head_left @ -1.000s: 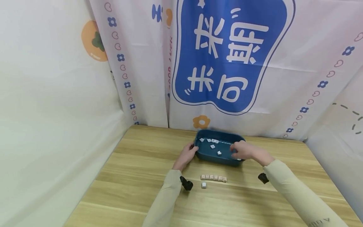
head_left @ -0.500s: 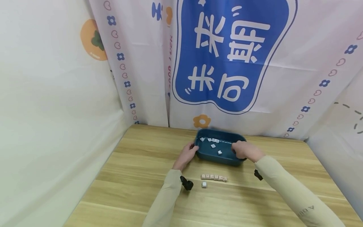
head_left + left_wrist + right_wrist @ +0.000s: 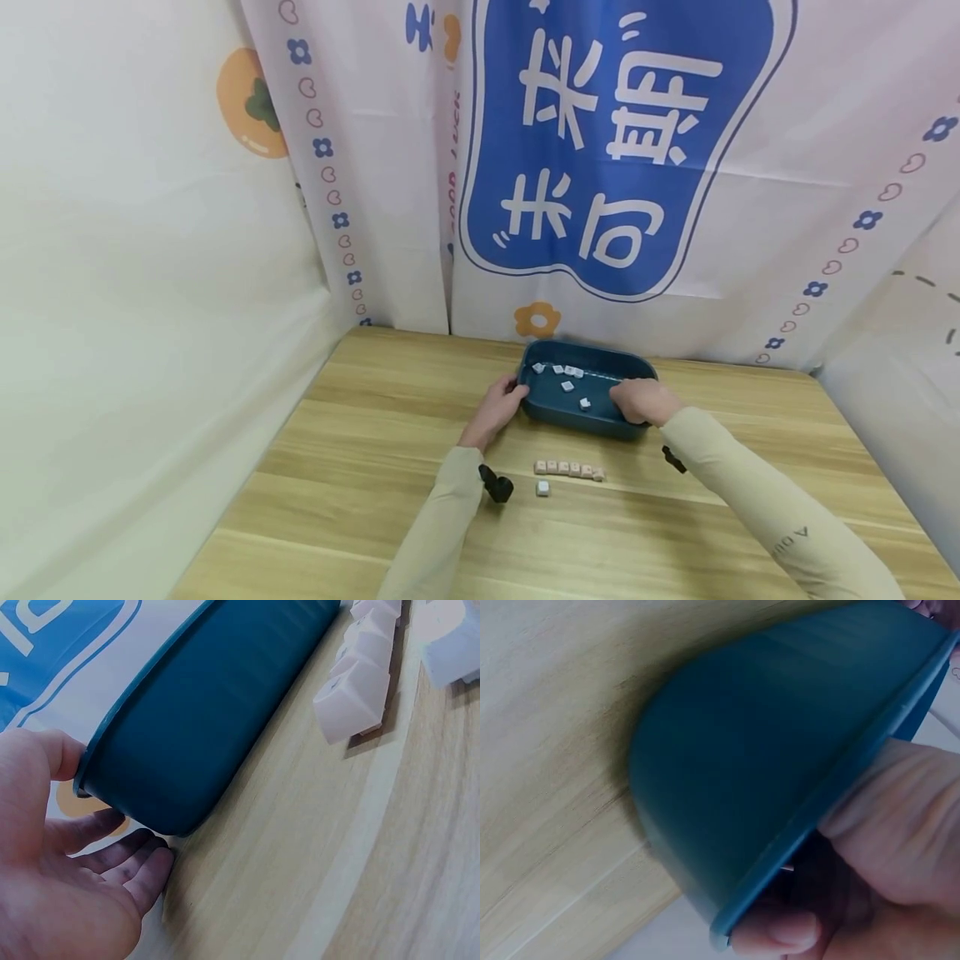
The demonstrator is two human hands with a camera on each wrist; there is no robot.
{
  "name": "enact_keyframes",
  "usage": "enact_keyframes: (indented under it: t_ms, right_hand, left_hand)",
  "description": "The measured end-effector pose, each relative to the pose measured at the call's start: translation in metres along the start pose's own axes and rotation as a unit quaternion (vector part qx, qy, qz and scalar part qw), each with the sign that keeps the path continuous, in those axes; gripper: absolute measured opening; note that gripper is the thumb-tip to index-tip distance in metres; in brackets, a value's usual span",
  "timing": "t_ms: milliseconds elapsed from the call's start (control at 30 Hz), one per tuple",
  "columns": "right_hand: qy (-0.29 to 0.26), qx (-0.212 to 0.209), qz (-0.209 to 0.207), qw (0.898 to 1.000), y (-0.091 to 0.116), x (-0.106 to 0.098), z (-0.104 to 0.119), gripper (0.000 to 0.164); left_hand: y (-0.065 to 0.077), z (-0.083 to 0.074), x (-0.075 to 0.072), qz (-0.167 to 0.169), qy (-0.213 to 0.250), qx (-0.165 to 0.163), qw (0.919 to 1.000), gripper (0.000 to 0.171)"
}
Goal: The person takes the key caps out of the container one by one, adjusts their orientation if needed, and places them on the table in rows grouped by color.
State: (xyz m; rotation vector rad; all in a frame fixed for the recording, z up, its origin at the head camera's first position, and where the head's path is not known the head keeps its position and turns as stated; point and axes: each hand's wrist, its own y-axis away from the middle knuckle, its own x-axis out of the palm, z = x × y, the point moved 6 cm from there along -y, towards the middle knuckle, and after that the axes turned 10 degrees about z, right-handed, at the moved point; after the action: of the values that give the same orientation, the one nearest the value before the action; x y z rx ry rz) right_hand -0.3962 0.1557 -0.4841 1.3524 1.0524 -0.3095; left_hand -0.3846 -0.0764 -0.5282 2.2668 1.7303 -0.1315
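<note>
A dark teal tray (image 3: 577, 422) stands at the back of the wooden table, with several white keycaps (image 3: 567, 387) scattered inside. At its left end my left hand (image 3: 495, 408) pinches the rim, the thumb on top and the other fingers under and beside the wall, as the left wrist view shows. My right hand (image 3: 643, 401) reaches over the right end into the tray. In the right wrist view its fingertips are mostly hidden behind the tray wall (image 3: 727, 750); a small pale sliver shows beneath the hand, and I cannot tell whether the fingers hold it.
In front of the tray lies a row of several pinkish keycaps (image 3: 563, 468), the rightmost slightly askew. One white keycap (image 3: 543, 488) sits nearer, below the row's left end. A printed curtain (image 3: 480, 300) hangs right behind the table.
My right hand has gone lower and deeper into the tray's right end, its fingers now out of sight; its forearm has shifted left. The left hand keeps its hold on the rim.
</note>
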Motion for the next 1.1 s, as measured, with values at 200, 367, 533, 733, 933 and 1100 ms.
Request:
enact_keyframes:
  t_ms: [200,367,533,733,933,1100]
  right_hand:
    - [0.004,-0.014,-0.007,1.000,-0.003,0.001,0.001,0.021]
    - [-0.010,-0.018,-0.025,0.999,-0.001,-0.001,0.000,0.020]
    - [-0.020,-0.024,-0.048,0.998,-0.001,-0.005,-0.001,0.017]
    - [-0.025,-0.038,-0.065,0.997,-0.006,-0.003,-0.005,0.018]
    - [-0.066,-0.075,-0.108,0.989,-0.003,-0.008,-0.006,0.012]
    - [-0.085,-0.101,-0.140,0.981,0.002,-0.013,-0.005,0.006]
  left_hand:
    - [0.001,-0.001,0.000,0.000,0.002,0.001,1.0000,0.057]
    - [0.001,-0.001,0.001,-0.001,0.000,-0.002,1.0000,0.059]
    - [0.000,0.000,0.001,-0.005,-0.003,-0.001,1.0000,0.059]
    - [0.000,0.002,0.001,-0.005,-0.006,-0.002,1.0000,0.060]
    - [-0.001,0.002,0.001,-0.004,-0.006,-0.006,1.0000,0.061]
    - [-0.003,0.003,0.001,-0.006,0.000,-0.004,1.0000,0.061]
